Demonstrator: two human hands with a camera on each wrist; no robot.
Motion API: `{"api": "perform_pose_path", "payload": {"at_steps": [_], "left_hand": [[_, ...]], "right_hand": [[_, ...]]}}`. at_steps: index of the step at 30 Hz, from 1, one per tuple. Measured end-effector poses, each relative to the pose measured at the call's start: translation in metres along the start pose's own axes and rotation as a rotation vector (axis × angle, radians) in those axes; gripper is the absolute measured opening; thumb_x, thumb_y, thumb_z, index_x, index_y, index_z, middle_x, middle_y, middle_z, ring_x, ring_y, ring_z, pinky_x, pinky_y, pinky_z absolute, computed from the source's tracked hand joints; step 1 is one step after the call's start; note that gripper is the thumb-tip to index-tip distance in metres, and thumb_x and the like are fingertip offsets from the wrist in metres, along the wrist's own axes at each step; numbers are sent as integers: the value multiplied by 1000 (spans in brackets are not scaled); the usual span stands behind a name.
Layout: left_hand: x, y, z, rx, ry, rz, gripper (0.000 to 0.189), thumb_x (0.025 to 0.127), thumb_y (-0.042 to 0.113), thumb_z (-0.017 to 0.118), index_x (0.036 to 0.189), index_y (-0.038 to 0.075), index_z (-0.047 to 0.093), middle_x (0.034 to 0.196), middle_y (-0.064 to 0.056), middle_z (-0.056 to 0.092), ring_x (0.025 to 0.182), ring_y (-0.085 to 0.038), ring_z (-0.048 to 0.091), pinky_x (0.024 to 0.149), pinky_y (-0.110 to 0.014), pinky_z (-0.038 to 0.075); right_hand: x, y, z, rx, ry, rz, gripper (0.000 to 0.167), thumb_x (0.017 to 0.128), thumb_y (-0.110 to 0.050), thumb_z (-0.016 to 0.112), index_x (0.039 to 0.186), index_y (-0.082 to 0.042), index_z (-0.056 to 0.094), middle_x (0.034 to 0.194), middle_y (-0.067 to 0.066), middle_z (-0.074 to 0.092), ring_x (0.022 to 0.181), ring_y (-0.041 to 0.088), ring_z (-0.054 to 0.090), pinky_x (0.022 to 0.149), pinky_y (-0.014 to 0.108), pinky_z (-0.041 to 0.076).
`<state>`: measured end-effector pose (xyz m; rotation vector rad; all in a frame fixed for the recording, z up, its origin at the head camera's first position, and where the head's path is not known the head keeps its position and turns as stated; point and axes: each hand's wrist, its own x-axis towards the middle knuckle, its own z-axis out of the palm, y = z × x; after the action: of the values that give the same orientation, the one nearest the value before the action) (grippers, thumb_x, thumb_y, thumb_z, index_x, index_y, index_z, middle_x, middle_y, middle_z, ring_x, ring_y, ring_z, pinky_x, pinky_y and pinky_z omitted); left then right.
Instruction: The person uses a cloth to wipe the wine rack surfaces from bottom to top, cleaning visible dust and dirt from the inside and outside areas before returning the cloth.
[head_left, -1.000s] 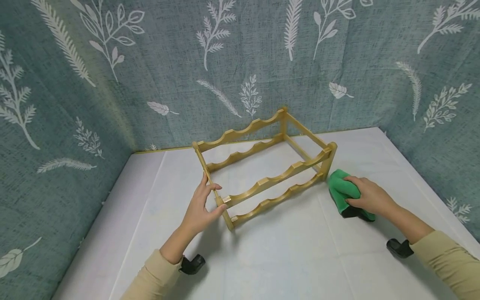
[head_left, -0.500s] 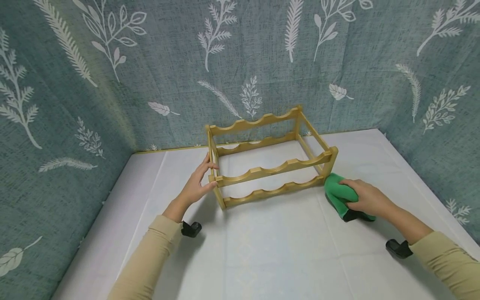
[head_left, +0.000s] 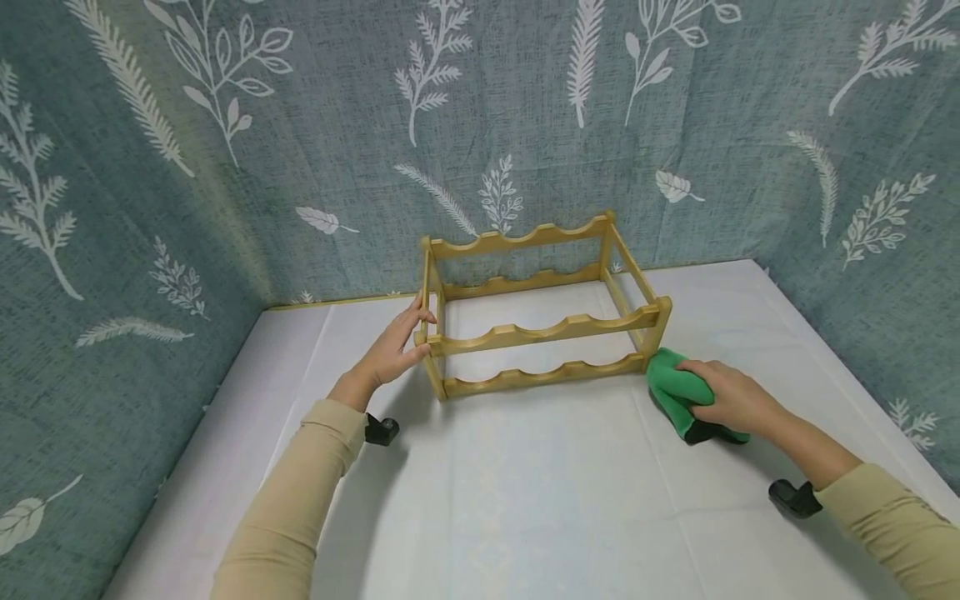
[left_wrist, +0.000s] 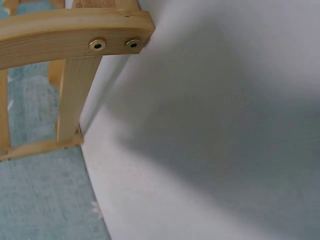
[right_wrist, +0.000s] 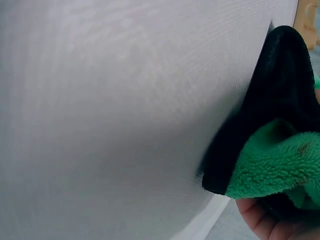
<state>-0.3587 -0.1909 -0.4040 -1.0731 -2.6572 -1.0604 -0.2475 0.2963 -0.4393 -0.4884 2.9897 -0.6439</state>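
A light wooden wine rack [head_left: 540,335] with scalloped rails stands on the white table toward the back. At its left end, my left hand [head_left: 392,346] holds the end frame, with the thumb toward the front corner. In the left wrist view, the rack's end [left_wrist: 45,40] shows two bolts, but the hand is out of sight. My right hand [head_left: 738,400] grips a bunched green cloth [head_left: 678,387] with a black edge, beside the rack's front right corner. Green terry pile [right_wrist: 270,170] and part of the fingers appear in the right wrist view.
The white table covering [head_left: 562,500] extends in front of and around the rack. Behind it and at both sides hangs a teal fabric wall [head_left: 337,150] with white leaf prints. A black device [head_left: 795,498] sits at the right wrist.
My left hand has pushed the rack's left end back, turning the rack more parallel to the back wall. The right hand and cloth have shifted slightly left, close to the rack's corner.
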Motion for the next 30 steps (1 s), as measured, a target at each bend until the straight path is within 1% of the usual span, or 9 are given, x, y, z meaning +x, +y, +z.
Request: {"api": "perform_pose_path", "payload": {"at_steps": [7,10,14,16,19,20,23,26,30], "left_hand": [[2,-2,-3,8,-17,-8,94,77,80,28,118,-3,45,150,-25,9,137,-42,12,103,-62,17],[3,4,-6,-81,-62,-84,86,82,73,31,121,-3,43,151,-22,3,138,-39,4,104,-62,13],[6,18,-13,-232,-96,-246,63,94,53,35,135,4,34,153,-16,0,140,-35,-1,106,-60,9],[9,32,-19,-258,-88,-306,56,98,40,35,142,7,26,153,-15,4,140,-33,2,108,-56,10],[17,36,-21,-271,-83,-377,59,99,34,36,148,11,13,153,-12,7,140,-31,7,108,-53,17],[20,36,-22,-264,-84,-402,62,98,36,37,148,12,10,153,-12,7,140,-32,10,107,-53,20],[27,24,-19,-236,-100,-450,70,96,44,39,149,18,4,154,-10,4,138,-34,15,104,-55,26],[30,26,-20,-185,-115,-498,74,94,48,40,149,19,0,154,-10,4,137,-35,18,104,-55,25],[33,29,-21,-160,-149,-545,80,91,54,42,148,20,-4,154,-9,4,139,-32,16,105,-54,24]], "right_hand": [[3,1,2,4,-2,7,59,73,-7,70,126,4,45,114,32,50,99,43,52,74,54,45],[5,-1,-1,40,-4,19,58,74,-5,68,127,4,44,117,31,50,101,43,51,75,53,45],[7,-12,-9,85,-11,41,59,74,-5,66,128,5,44,120,30,50,101,41,52,72,49,46],[8,-21,-13,82,-24,59,60,74,-6,65,128,6,44,120,30,51,97,38,53,68,46,46],[8,-36,-18,67,-49,87,61,73,-7,65,128,6,44,118,30,52,92,35,54,65,42,45],[8,-42,-20,68,-60,91,61,72,-7,64,128,6,44,117,29,53,90,33,55,64,41,45],[8,-60,-24,110,-88,79,61,72,-8,64,129,5,44,115,26,55,89,31,55,64,40,45],[13,-79,-24,175,-111,25,61,73,-10,65,129,1,44,115,23,56,89,28,54,65,38,44],[33,-101,-8,222,-134,-85,57,74,-11,66,128,-4,47,118,19,55,89,23,53,68,36,44]]}}
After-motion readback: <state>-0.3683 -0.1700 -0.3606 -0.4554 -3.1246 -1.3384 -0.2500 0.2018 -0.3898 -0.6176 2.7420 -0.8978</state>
